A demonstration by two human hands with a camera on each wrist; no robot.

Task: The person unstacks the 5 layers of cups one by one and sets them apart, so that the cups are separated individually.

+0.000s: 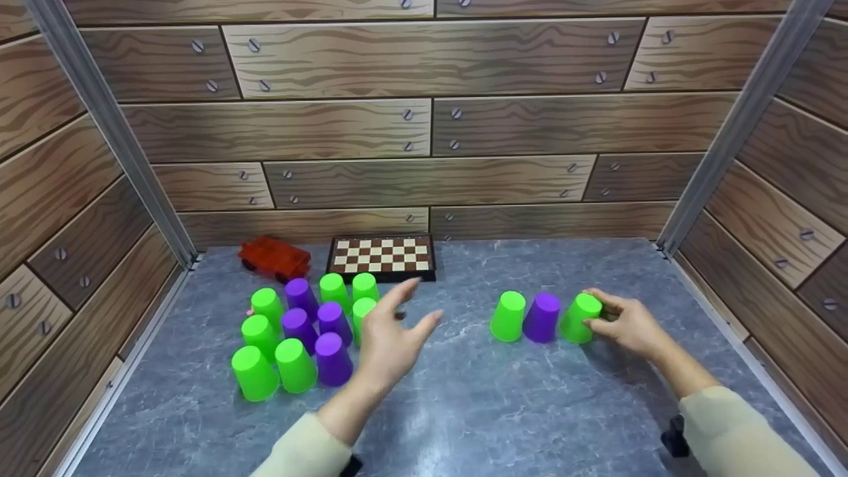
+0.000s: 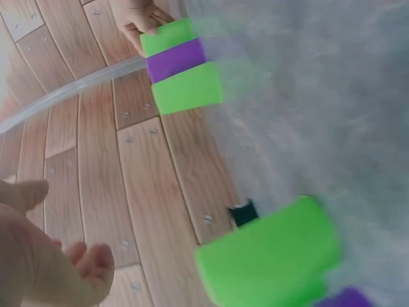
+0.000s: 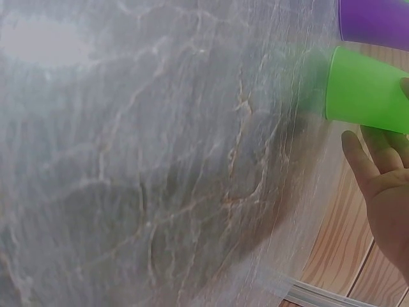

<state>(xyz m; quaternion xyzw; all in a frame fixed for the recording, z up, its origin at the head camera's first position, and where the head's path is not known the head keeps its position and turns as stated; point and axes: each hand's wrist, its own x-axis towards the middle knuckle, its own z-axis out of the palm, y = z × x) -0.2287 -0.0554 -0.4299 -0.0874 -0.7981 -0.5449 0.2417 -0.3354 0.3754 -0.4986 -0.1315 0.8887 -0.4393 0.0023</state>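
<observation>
In the head view, three upside-down cups form a short row on the right: a green cup (image 1: 508, 318), a purple cup (image 1: 542, 319) and another green cup (image 1: 578, 320) at the right end. My right hand (image 1: 629, 326) grips that end cup between thumb and fingers, also seen in the right wrist view, where the green cup (image 3: 364, 89) stands on the table. My left hand (image 1: 392, 338) hovers beside the cup group on the left, thumb and fingers spread with nothing between them. A green cup (image 1: 362, 319) there is partly hidden behind it.
Several upside-down green and purple cups, among them a purple cup (image 1: 334, 361), stand grouped at left. Behind them sit a red toy car (image 1: 274, 258) and a checkered board (image 1: 381, 257). Wood-patterned walls (image 1: 430, 132) enclose the grey marbled table (image 1: 477, 411).
</observation>
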